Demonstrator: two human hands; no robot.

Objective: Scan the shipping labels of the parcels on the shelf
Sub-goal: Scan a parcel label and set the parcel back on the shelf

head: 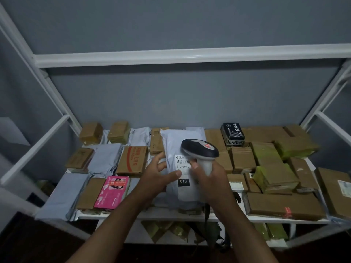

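A white plastic mailer parcel [177, 147] is held up over the middle of the white shelf [171, 215]. Its shipping label [183, 164] faces me, with a barcode, "010-010" and a black "010" tag below. My left hand [158, 175] grips the mailer's left edge, thumb across the front. My right hand [207, 177] grips the handle of a grey and black barcode scanner [199, 149], whose head sits just above the label and covers its right part.
Many parcels lie flat on the shelf: brown cardboard boxes [284, 205], grey mailers [62, 194], a pink box [113, 192], a black box [232, 133], yellow-green taped parcels [273, 177]. White rack posts rise on both sides. More parcels lie on the level below.
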